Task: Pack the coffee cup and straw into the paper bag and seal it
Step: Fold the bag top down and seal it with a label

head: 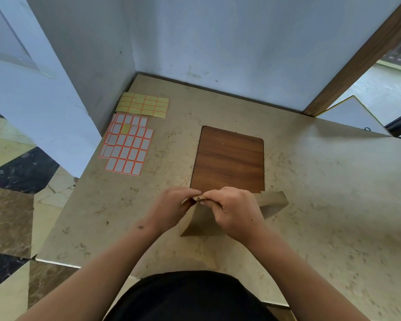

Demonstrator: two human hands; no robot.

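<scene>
While pinched at its top edge, paper bag (202, 224) near centre of table (322, 181).
Left hand (171, 208) and right hand (232, 210) fingers clamped together on bag top, touching; wooden board (228, 158) just beyond, sticker sheets (127, 144) far left.

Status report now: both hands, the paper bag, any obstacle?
Left hand and right hand: both grip the paper bag at its top fold. Cup, straw not visible. Sticker sheets lie far left, nothing blocking.

Paper bag (203, 222) before board (228, 158); sticker sheets (127, 144) left.
</scene>
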